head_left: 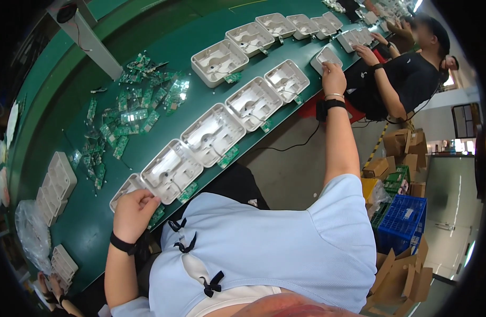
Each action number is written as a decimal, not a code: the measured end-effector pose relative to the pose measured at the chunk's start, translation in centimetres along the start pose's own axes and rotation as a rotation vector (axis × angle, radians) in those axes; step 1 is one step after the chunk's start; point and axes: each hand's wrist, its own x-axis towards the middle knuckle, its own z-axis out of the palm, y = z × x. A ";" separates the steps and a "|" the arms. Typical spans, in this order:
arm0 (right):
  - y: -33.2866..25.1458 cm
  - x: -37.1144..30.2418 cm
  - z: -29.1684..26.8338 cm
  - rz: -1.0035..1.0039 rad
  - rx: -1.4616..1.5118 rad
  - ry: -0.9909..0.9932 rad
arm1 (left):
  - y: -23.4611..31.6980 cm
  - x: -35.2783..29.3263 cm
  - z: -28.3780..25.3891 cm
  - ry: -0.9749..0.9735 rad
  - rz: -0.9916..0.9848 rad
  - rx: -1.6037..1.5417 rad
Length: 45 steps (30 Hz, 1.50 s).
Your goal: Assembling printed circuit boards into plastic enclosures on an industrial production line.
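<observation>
The left hand (133, 215) touches a partly covered, open-topped white plastic housing (126, 189), its visible long side following the near edge of the dark-green tabletop (194, 106); farther right, the right hand (334, 79) touches a second housing (324, 55). Whether either grips, I cannot tell.

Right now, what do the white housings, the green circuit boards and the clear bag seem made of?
White housings: probably moulded plastic, glossy, judging by rounded corners and bright reflections. Green circuit boards: likely coated rigid laminate, given flat, straight-edged pieces with glare. Clear bag: apparently thin plastic film, shiny, see-through and crumpled.
</observation>
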 end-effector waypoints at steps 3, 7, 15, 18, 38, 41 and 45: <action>3.6 3.0 1.9 -0.040 0.019 0.036 | 2.6 2.2 1.3 -0.087 0.019 -0.025; 6.6 5.0 2.6 -0.121 0.262 0.192 | 5.3 5.4 3.0 -0.226 0.048 -0.052; -3.1 -2.9 -4.7 0.013 0.551 0.063 | 7.7 10.4 7.1 -0.347 0.140 -0.238; -4.9 -5.0 -5.1 0.079 0.583 0.060 | 9.5 12.0 8.3 -0.400 0.186 -0.268; 2.2 0.7 3.0 0.015 0.419 0.005 | 14.4 18.1 14.9 -0.403 0.359 -0.131; 4.1 1.9 4.4 0.081 0.524 -0.053 | 15.4 20.2 16.0 -0.421 0.404 -0.043; 8.1 2.3 4.7 0.169 0.674 -0.107 | 18.4 19.7 15.3 -0.267 0.420 0.070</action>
